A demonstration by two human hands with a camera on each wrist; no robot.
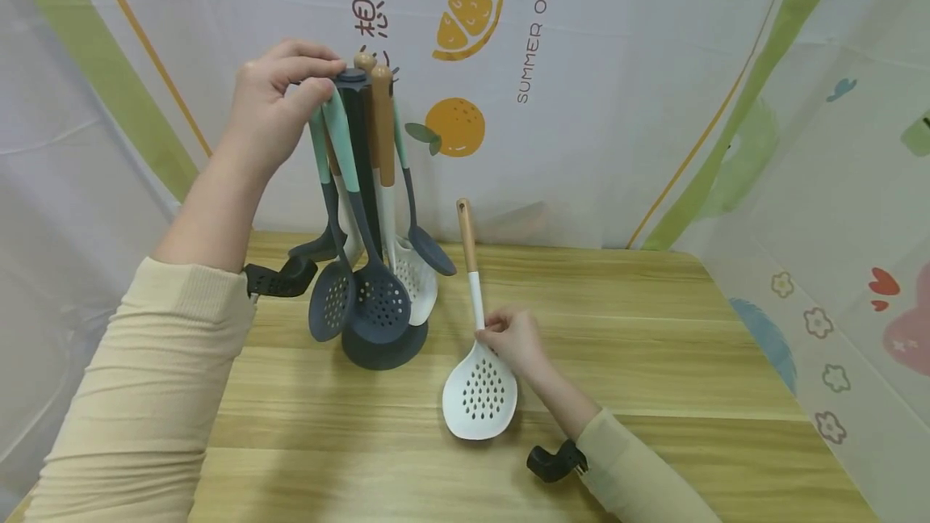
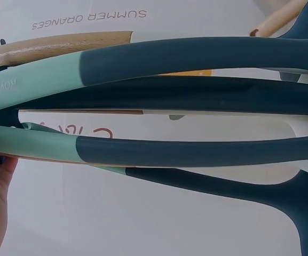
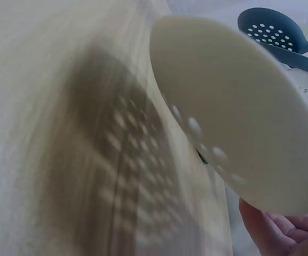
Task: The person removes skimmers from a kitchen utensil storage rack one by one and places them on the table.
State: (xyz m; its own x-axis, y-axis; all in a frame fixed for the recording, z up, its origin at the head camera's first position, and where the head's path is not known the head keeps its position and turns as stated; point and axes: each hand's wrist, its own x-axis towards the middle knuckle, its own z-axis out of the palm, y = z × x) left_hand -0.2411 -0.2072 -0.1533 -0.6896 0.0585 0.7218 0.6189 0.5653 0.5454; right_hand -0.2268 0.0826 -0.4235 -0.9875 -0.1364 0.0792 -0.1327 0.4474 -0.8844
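My right hand (image 1: 514,341) pinches a white skimmer (image 1: 479,394) by the neck, below its wooden handle end. Its perforated head is tilted over the tabletop and casts a dotted shadow in the right wrist view. My left hand (image 1: 279,99) grips the top of a dark rotating utensil stand (image 1: 385,353), thumb beside the end of a mint handle. From the stand hang a dark skimmer (image 1: 381,305), another dark perforated utensil (image 1: 333,301), a dark ladle (image 1: 432,251), and a white perforated utensil (image 1: 416,281) partly hidden behind. In the left wrist view, mint-and-dark handles (image 2: 196,152) cross the picture.
The stand is at the left rear of a wooden table (image 1: 617,305). A printed white curtain (image 1: 596,144) with oranges and lettering hangs behind the table, and more cloth hangs at both sides. Black wrist cameras (image 1: 555,462) are strapped to both forearms.
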